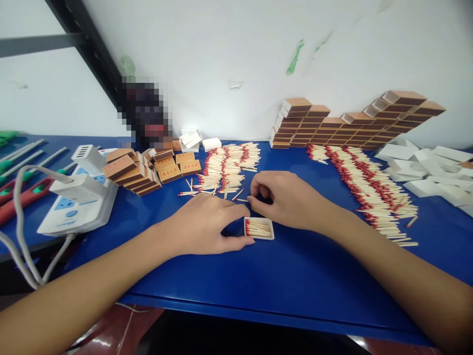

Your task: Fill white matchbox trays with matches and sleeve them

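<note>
My left hand [209,224] grips a small white matchbox tray [273,231] by its left end, thumb at the near side and fingers at the far side. Matches [259,228] lie side by side in the tray, red heads to the left. Just beyond it, the thumb and forefinger of my right hand [283,197] are pinched at the end of a single match [241,200] lying low over the table. Past my hands spreads a loose pile of matches [231,165], with a few strays at its near edge.
Filled-looking matchboxes [318,123] are stacked against the wall, with more boxes [170,170] at left. A long match pile [369,187] and white trays [424,167] lie right. A power strip [79,202] with cables and screwdrivers [25,197] occupy the blue table's [229,281] left.
</note>
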Available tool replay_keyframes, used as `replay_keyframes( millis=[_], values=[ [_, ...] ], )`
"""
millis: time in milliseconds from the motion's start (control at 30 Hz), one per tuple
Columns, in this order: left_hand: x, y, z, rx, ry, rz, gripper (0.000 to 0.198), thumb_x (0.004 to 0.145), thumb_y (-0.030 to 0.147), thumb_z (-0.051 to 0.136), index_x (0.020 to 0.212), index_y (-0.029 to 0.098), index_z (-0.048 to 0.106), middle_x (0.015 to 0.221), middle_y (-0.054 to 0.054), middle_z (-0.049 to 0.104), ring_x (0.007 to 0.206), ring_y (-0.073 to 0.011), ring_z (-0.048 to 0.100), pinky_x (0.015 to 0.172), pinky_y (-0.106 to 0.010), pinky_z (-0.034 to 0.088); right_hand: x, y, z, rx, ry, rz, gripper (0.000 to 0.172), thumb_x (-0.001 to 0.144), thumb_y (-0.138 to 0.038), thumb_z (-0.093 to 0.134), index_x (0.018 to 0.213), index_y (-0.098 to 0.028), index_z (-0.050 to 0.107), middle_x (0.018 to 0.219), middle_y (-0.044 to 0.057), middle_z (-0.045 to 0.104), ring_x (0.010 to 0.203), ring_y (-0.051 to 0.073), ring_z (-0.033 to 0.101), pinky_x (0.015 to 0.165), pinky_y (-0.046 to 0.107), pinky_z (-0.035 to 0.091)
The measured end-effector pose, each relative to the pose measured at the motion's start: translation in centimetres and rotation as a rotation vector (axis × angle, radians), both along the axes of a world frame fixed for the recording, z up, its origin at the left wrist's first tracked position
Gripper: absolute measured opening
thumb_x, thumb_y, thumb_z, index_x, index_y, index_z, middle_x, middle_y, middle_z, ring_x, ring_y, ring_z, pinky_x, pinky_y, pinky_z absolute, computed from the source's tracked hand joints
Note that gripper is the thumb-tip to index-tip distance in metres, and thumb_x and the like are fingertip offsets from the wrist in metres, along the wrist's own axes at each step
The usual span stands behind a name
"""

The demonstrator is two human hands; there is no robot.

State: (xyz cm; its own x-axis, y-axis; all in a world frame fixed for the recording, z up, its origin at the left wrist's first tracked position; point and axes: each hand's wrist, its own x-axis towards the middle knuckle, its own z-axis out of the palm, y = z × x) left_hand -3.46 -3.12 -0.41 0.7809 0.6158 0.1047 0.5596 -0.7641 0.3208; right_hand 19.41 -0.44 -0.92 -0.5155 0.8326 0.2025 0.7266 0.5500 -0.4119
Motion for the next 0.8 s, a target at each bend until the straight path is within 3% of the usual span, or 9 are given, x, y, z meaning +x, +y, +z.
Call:
replay_keyframes(
  millis=[33,133,267,467,600,733,800],
  values=[
    [0.0,0.0,-0.1,0.005,-0.006,-0.005,0.034,0.095,0.049,0.066,0.108,0.019,0.074,0.072,0.001,0.068,0.064,-0.0143,0.063,0.059,-0.027,0.037,-0.2,0.0,-0.1,0.01,0.027,0.027,0.003,0.084,-0.021,0.065,0.087,-0.021,0.064,0.078,0.0,0.063,0.068,0.015,0.053,0.061,0.029,0.034],
    [-0.1,-0.1,-0.3,0.02,-0.004,-0.004,0.036,0.095,0.051,0.065,0.107,0.018,0.075,0.073,0.0,0.068,0.064,-0.0153,0.064,0.059,-0.028,0.038,-0.6,0.0,-0.4,0.006,0.076,0.18,0.021,0.09,-0.016,0.059,0.108,-0.022,0.068,0.085,0.001,0.065,0.073,0.015,0.055,0.064,0.028,0.037],
    [-0.2,-0.1,-0.2,0.012,0.019,0.0,0.038,0.095,0.054,0.064,0.106,0.018,0.075,0.074,0.0,0.069,0.065,-0.0159,0.064,0.058,-0.028,0.037,-0.4,0.1,-0.5,-0.016,0.069,0.258,0.023,0.093,-0.011,0.053,0.103,-0.022,0.071,0.09,0.003,0.067,0.075,0.015,0.057,0.067,0.028,0.039],
    [-0.1,0.0,-0.1,0.016,-0.017,-0.017,0.035,0.095,0.049,0.067,0.113,0.02,0.074,0.074,0.002,0.07,0.062,-0.0131,0.062,0.057,-0.027,0.035,1.3,0.6,0.0,0.025,0.038,0.169,0.018,0.087,-0.009,0.052,0.084,-0.02,0.066,0.081,0.002,0.067,0.07,0.015,0.056,0.066,0.029,0.037],
    [0.0,-0.1,0.0,0.012,-0.011,-0.015,0.033,0.095,0.047,0.067,0.112,0.02,0.074,0.072,0.003,0.068,0.062,-0.0127,0.062,0.057,-0.027,0.036,0.9,0.5,0.1,-0.034,0.097,0.058,0.009,0.089,-0.02,0.059,0.085,-0.021,0.067,0.066,-0.003,0.06,0.059,0.013,0.049,0.061,0.029,0.034],
    [0.0,-0.3,0.0,0.003,-0.02,-0.031,0.031,0.093,0.048,0.069,0.104,0.019,0.075,0.068,0.003,0.065,0.061,-0.0127,0.061,0.057,-0.027,0.036,-1.0,-0.1,0.0,-0.093,0.069,-0.196,0.037,0.086,-0.048,0.071,0.064,-0.021,0.06,0.061,-0.001,0.06,0.057,0.013,0.049,0.057,0.031,0.03],
    [0.0,-0.4,0.0,-0.002,-0.031,-0.049,0.03,0.093,0.047,0.07,0.102,0.019,0.075,0.067,0.004,0.065,0.06,-0.0122,0.061,0.056,-0.027,0.036,-1.6,-0.1,0.0,-0.118,0.037,-0.244,0.034,0.083,-0.046,0.074,0.064,-0.021,0.061,0.065,0.0,0.064,0.06,0.014,0.052,0.057,0.031,0.031]
  ],
)
